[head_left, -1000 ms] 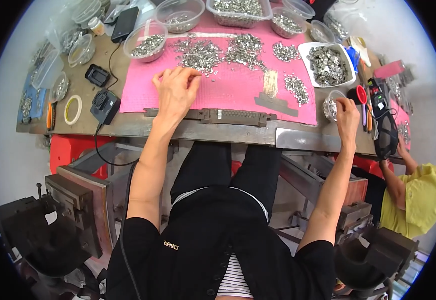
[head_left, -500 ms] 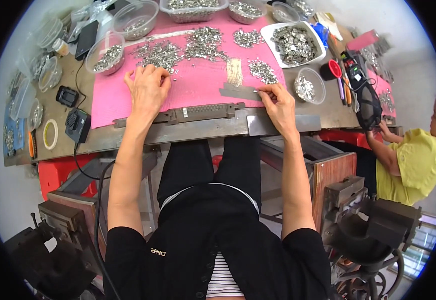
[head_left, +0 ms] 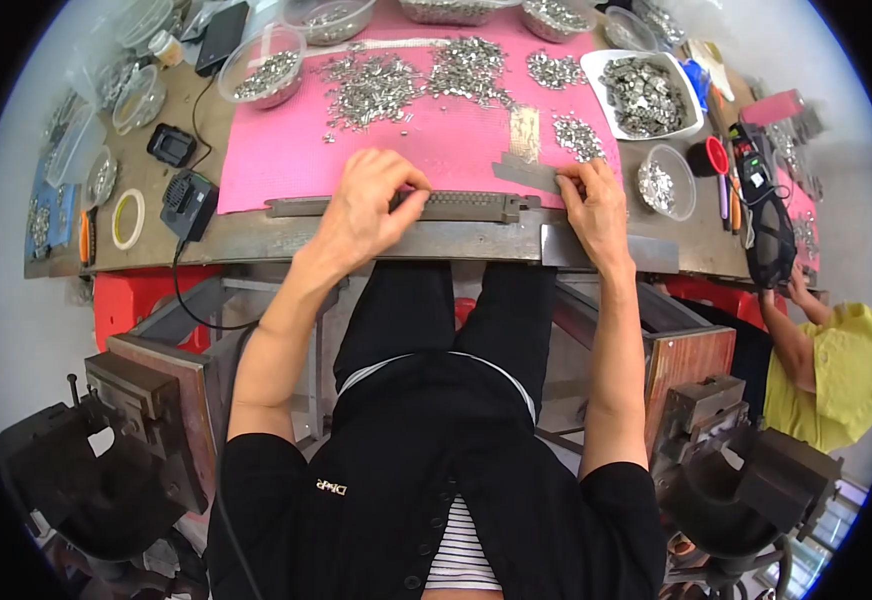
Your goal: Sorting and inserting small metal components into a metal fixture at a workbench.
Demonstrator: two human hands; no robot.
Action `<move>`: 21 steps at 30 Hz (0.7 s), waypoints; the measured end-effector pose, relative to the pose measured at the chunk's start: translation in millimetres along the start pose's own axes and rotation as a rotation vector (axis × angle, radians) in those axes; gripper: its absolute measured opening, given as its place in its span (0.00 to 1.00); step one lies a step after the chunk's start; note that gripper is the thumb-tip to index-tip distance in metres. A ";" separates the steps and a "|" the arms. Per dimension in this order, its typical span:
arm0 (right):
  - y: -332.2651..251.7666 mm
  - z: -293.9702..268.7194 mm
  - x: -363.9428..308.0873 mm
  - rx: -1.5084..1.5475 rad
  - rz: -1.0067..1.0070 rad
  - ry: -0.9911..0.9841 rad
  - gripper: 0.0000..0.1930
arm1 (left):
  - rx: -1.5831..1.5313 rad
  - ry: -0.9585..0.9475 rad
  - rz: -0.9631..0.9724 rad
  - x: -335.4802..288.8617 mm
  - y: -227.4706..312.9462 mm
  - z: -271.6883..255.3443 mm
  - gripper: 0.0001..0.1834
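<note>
My left hand [head_left: 368,208] hovers at the near edge of the pink mat, over the left part of a long dark metal bar fixture [head_left: 466,206] with rows of small recesses. Its thumb and forefinger are drawn together; anything between them is too small to make out. My right hand [head_left: 597,208] is closed, its fingertips pinching the right end of a flat grey strip [head_left: 524,174] lying on the mat. Beneath that wrist is a shiny metal plate [head_left: 646,252] at the table edge. Loose small metal pieces [head_left: 371,92] are heaped beyond my left hand.
Clear tubs [head_left: 264,72] of metal parts line the back. At the right stand a white tray [head_left: 646,95] of pieces and a round tub [head_left: 666,182]. A black charger [head_left: 189,203] and tape roll [head_left: 128,219] lie left. Another person in yellow [head_left: 836,370] sits at right.
My left hand has come away from the heaped pieces, toward me and rightward, to the bar fixture. My right hand stays by the grey strip. The whole view has shifted slightly.
</note>
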State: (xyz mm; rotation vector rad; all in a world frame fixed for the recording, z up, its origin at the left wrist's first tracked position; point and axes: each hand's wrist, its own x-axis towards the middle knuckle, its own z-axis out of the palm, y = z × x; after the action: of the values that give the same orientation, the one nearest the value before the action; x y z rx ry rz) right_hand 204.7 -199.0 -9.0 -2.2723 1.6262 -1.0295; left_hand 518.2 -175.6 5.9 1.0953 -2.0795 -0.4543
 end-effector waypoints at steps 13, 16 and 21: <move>-43.2 14.8 -14.6 0.383 0.041 0.054 0.03 | 0.052 -0.066 -0.071 -3.4 7.3 3.6 0.08; -58.3 29.0 -22.1 0.335 -0.013 0.040 0.05 | -0.049 0.052 -0.073 -8.6 5.7 10.0 0.10; -60.6 39.6 -24.7 0.184 -0.111 0.084 0.06 | 0.072 0.185 -0.085 -23.0 15.8 9.4 0.17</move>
State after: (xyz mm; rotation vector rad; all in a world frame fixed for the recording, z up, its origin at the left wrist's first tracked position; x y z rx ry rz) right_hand 271.5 -163.2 -19.1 -2.2455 1.3832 -1.2604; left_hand 510.9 -148.0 -1.1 1.2245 -1.9055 -0.3085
